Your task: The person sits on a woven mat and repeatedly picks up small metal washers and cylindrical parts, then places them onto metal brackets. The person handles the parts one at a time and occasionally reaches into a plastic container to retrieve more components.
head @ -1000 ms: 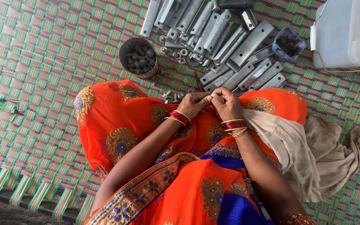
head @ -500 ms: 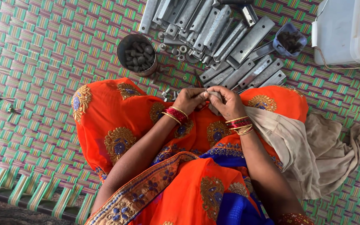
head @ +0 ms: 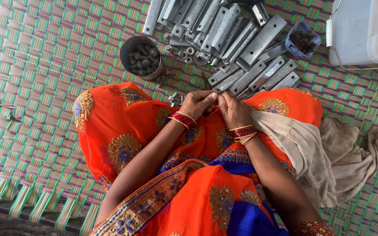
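A woven green-and-purple mat (head: 44,57) is filling my view. Over the orange-clad lap, I am seeing the left hand (head: 202,103) and right hand (head: 232,109) pressing together, each grip clenching around a small part too hidden to identify. Just beyond them, grey metal brackets (head: 241,48) are lying heaped toward the mat's far edge, beside a round tin of bolts (head: 143,56) and a white plastic tub (head: 359,30).
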